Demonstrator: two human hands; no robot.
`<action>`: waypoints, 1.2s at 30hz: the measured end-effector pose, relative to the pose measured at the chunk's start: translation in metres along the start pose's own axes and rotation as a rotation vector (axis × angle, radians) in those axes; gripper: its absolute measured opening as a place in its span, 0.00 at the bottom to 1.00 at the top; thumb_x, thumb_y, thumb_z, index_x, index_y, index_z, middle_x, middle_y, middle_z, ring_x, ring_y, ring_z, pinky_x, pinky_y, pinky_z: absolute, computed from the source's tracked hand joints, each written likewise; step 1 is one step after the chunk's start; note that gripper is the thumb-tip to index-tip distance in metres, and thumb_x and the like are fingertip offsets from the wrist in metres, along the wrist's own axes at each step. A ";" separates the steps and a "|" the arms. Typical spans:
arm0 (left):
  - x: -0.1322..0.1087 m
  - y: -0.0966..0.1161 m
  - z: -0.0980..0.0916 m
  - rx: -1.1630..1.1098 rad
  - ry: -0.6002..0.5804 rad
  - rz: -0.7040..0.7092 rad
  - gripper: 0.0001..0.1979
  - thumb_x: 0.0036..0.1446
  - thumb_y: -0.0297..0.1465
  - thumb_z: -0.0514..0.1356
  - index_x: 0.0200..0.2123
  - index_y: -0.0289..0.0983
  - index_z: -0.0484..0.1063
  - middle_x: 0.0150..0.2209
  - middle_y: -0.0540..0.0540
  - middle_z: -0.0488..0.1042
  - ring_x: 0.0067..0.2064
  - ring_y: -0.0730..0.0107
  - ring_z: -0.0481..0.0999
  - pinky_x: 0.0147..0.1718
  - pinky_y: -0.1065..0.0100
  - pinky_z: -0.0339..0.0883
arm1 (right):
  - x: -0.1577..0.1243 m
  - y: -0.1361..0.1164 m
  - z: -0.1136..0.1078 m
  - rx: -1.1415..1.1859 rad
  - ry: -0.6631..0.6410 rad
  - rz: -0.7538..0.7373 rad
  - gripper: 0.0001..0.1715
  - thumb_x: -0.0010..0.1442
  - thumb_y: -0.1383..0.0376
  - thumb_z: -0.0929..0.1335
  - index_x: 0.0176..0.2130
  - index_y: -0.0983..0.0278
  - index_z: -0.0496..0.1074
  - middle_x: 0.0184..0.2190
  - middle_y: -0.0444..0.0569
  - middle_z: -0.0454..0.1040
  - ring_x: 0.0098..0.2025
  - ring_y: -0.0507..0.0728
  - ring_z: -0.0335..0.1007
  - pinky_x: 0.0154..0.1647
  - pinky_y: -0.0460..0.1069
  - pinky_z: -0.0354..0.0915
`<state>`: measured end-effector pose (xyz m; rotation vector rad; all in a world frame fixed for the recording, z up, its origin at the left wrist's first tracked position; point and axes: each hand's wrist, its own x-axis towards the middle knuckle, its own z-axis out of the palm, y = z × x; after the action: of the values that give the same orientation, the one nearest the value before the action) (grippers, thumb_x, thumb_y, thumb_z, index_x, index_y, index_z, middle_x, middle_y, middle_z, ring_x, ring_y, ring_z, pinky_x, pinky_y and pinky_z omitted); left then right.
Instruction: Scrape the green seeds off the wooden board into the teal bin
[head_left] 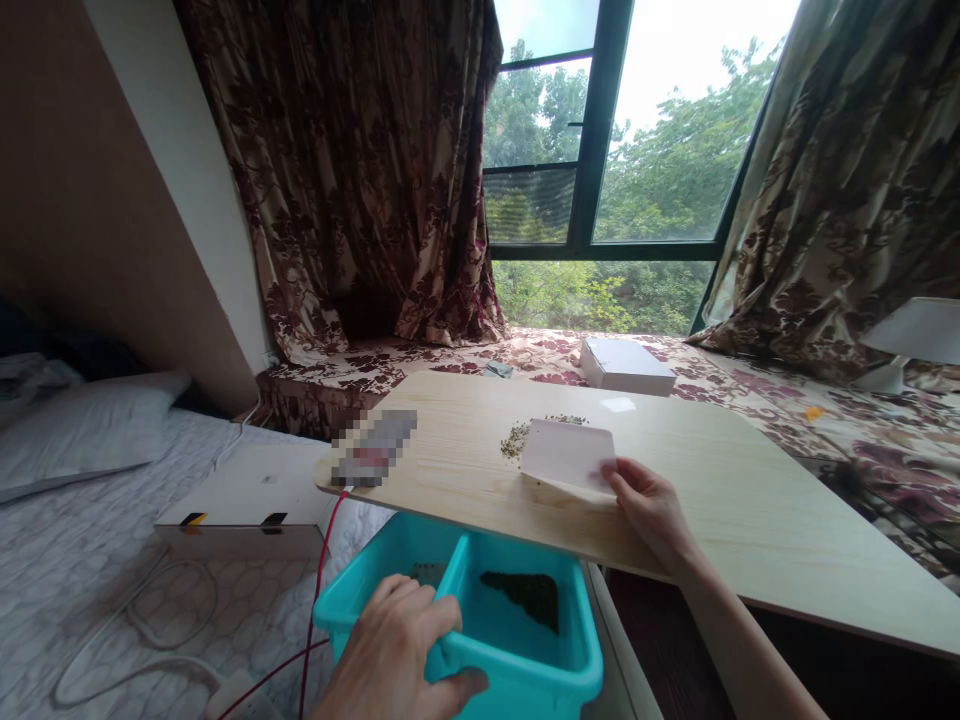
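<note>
My left hand (401, 640) is closed on the near rim of a teal two-compartment plastic bin (589, 650), where the divider meets it. Dark green grains (531, 598) lie in the bin's right compartment, and a few small pale bits show in the left one. Between the thumb and fingers of my right hand (649, 500) is the right edge of a thin white card (568, 452), tilted over the light wooden tabletop (457, 440). Small brownish-green grains (515, 440) are scattered along the card's left and far edges. What lies behind the card is hidden.
The bin sits against the tabletop's front edge. A blurred-out device (373, 448) with a red cable (324, 560) is at the tabletop's left end. A white box (247, 490) lies on the bed; another white box (628, 366) stands on the window ledge beyond the table.
</note>
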<state>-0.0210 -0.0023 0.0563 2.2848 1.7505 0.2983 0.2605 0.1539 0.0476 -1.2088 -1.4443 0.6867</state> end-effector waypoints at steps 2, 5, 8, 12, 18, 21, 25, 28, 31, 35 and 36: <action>0.000 0.001 0.000 0.009 0.008 -0.001 0.14 0.48 0.37 0.69 0.27 0.38 0.66 0.28 0.51 0.70 0.36 0.61 0.71 0.37 0.63 0.57 | 0.000 0.000 0.000 0.005 -0.001 0.003 0.13 0.50 0.57 0.68 0.31 0.63 0.77 0.29 0.50 0.80 0.34 0.59 0.76 0.36 0.51 0.69; 0.000 0.001 0.001 0.005 -0.002 -0.002 0.15 0.48 0.37 0.69 0.27 0.38 0.66 0.28 0.51 0.70 0.36 0.61 0.71 0.37 0.63 0.56 | -0.001 -0.002 0.001 0.010 0.008 0.014 0.14 0.50 0.57 0.68 0.32 0.63 0.77 0.29 0.50 0.80 0.34 0.60 0.75 0.35 0.51 0.69; 0.000 0.000 0.001 0.005 -0.012 -0.013 0.14 0.48 0.37 0.69 0.27 0.38 0.66 0.28 0.51 0.70 0.36 0.61 0.71 0.37 0.63 0.56 | -0.001 -0.004 0.003 0.033 0.003 0.019 0.13 0.50 0.57 0.69 0.32 0.63 0.77 0.28 0.49 0.80 0.34 0.59 0.75 0.35 0.51 0.69; -0.002 -0.002 0.003 0.004 0.014 -0.002 0.14 0.48 0.37 0.69 0.27 0.38 0.66 0.28 0.52 0.69 0.35 0.62 0.71 0.37 0.63 0.56 | -0.001 -0.005 0.005 0.045 -0.023 0.027 0.12 0.49 0.58 0.69 0.30 0.63 0.76 0.28 0.49 0.80 0.34 0.59 0.76 0.37 0.51 0.70; -0.004 0.001 -0.003 -0.020 0.006 -0.023 0.12 0.50 0.35 0.68 0.27 0.38 0.66 0.29 0.52 0.70 0.37 0.62 0.70 0.37 0.64 0.56 | -0.001 -0.001 0.004 0.019 0.076 0.044 0.14 0.49 0.58 0.68 0.32 0.64 0.76 0.32 0.51 0.81 0.37 0.60 0.76 0.37 0.52 0.69; -0.004 0.002 -0.003 -0.026 0.003 -0.019 0.13 0.49 0.35 0.68 0.27 0.38 0.66 0.29 0.51 0.70 0.36 0.62 0.70 0.37 0.64 0.56 | -0.002 -0.001 0.003 0.017 0.070 0.050 0.15 0.50 0.56 0.68 0.33 0.64 0.76 0.32 0.51 0.81 0.36 0.60 0.76 0.33 0.50 0.69; -0.004 -0.002 0.001 -0.030 0.020 -0.004 0.13 0.50 0.37 0.68 0.27 0.38 0.66 0.28 0.52 0.69 0.36 0.61 0.71 0.37 0.64 0.56 | -0.001 -0.002 0.004 0.018 0.034 0.031 0.16 0.50 0.55 0.68 0.32 0.64 0.76 0.29 0.50 0.81 0.35 0.60 0.76 0.30 0.50 0.68; -0.004 -0.003 0.004 -0.037 0.033 0.000 0.13 0.49 0.36 0.68 0.27 0.38 0.65 0.27 0.52 0.69 0.35 0.62 0.71 0.37 0.64 0.57 | 0.000 -0.002 0.004 0.022 0.026 0.024 0.15 0.50 0.55 0.69 0.32 0.64 0.76 0.29 0.50 0.81 0.35 0.60 0.76 0.32 0.50 0.69; -0.004 -0.003 0.005 -0.047 0.029 -0.009 0.13 0.48 0.36 0.68 0.26 0.39 0.65 0.27 0.52 0.69 0.35 0.62 0.71 0.36 0.64 0.57 | 0.000 -0.002 0.004 0.020 0.029 0.029 0.15 0.50 0.55 0.68 0.32 0.64 0.76 0.29 0.51 0.81 0.35 0.60 0.76 0.33 0.51 0.69; -0.004 -0.005 0.005 -0.051 0.019 -0.003 0.13 0.48 0.36 0.68 0.26 0.39 0.65 0.28 0.52 0.70 0.35 0.61 0.71 0.36 0.64 0.57 | 0.000 -0.003 0.005 0.035 0.013 0.019 0.16 0.50 0.54 0.69 0.32 0.64 0.76 0.29 0.51 0.81 0.35 0.60 0.76 0.35 0.51 0.70; -0.004 -0.006 0.005 -0.048 0.022 -0.002 0.13 0.48 0.36 0.67 0.26 0.39 0.65 0.28 0.52 0.70 0.35 0.61 0.71 0.36 0.64 0.57 | 0.000 -0.003 0.005 0.040 0.012 0.014 0.15 0.50 0.54 0.69 0.31 0.63 0.76 0.30 0.51 0.81 0.35 0.60 0.77 0.36 0.52 0.70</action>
<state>-0.0258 -0.0052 0.0495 2.2549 1.7365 0.3628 0.2549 0.1535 0.0488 -1.1909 -1.4070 0.7142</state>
